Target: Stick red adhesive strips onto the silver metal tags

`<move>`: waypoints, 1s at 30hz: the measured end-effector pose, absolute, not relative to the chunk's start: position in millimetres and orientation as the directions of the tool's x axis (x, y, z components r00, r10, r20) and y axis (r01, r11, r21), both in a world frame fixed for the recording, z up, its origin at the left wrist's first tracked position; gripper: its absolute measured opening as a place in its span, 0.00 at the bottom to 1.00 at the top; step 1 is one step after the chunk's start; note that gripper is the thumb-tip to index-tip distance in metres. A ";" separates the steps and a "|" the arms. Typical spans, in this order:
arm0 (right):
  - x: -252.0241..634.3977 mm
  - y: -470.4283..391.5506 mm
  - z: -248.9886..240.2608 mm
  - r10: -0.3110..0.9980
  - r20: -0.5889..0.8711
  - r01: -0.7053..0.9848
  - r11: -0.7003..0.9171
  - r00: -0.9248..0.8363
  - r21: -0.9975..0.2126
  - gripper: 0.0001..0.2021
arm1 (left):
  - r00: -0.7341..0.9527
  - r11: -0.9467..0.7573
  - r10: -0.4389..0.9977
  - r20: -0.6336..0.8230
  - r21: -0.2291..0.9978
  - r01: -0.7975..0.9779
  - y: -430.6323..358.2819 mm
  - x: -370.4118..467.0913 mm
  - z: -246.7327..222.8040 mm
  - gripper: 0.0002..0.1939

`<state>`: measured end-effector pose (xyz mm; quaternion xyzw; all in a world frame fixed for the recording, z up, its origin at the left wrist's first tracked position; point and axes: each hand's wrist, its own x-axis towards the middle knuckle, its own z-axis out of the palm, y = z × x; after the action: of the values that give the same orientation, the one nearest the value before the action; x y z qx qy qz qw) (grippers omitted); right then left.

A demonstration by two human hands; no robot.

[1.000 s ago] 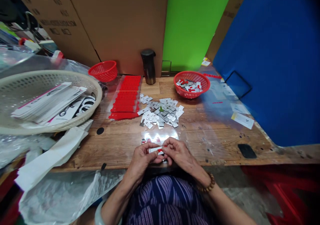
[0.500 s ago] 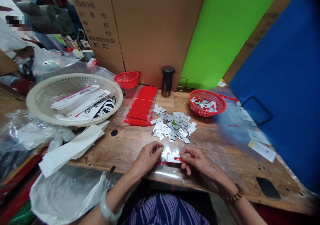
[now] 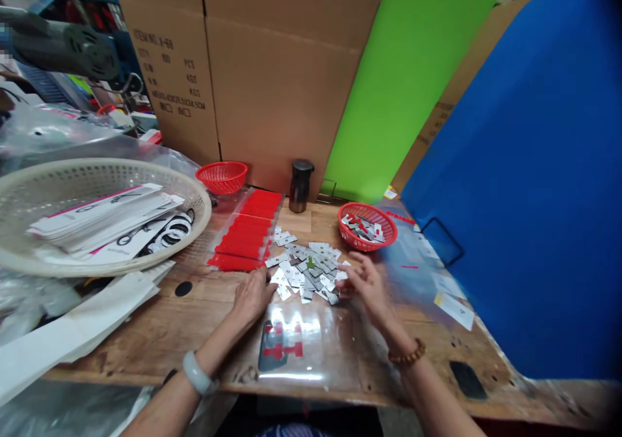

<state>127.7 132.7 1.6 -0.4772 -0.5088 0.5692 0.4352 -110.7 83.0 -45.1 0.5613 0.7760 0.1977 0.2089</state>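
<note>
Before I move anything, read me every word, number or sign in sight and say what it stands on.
"ITEM NO.", on the cardboard panel; code after it uncertain.
"QTY" and "PCS", same panel; number between blurred.
"KGS", twice, same panel.
"MEAS" and "CM", same panel; digits between unclear.
Too small or blurred: the panel's other marks, print on the white cards in the pale basket and the yellow-edged card, any marks on the small flat pieces.
</note>
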 end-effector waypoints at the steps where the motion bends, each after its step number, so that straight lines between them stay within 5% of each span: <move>1: 124.2 122.0 -4.9 0.968 -0.117 0.012 -0.117 -0.222 -0.993 0.24 | -0.293 0.305 0.949 -0.113 0.549 0.778 83.9 -111.1 -46.6 0.07; 14: 91.3 54.6 -23.7 0.873 -0.209 0.002 -0.232 -0.440 -0.973 0.15 | -0.241 0.298 0.946 -0.215 0.871 0.390 63.9 -98.6 -40.5 0.08; 18: 76.4 48.4 -23.0 0.875 -0.232 -0.037 -0.273 -0.426 -0.961 0.18 | -0.104 0.353 0.917 -0.384 0.906 -0.233 39.9 -79.6 -29.8 0.16; 21: 69.1 46.7 -28.4 0.882 -0.211 -0.053 -0.256 -0.421 -0.965 0.16 | -0.066 0.390 0.888 -0.455 0.822 -0.416 25.7 -67.5 -22.3 0.19; 26: 76.3 47.8 -34.6 0.878 -0.212 -0.022 -0.244 -0.430 -0.969 0.15 | -0.054 0.428 0.888 -0.456 0.865 -0.264 14.7 -60.4 -18.5 0.17; 30: 91.5 47.8 -26.1 0.790 -0.243 0.172 -0.176 -0.563 -0.969 0.12 | -0.142 0.369 0.916 -0.375 0.927 -0.072 12.1 -65.1 -18.2 0.16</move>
<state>91.5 47.8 -26.1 -0.4030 -0.5967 0.6522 0.2369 -65.1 12.1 -18.2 0.3450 0.6118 0.4434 0.5569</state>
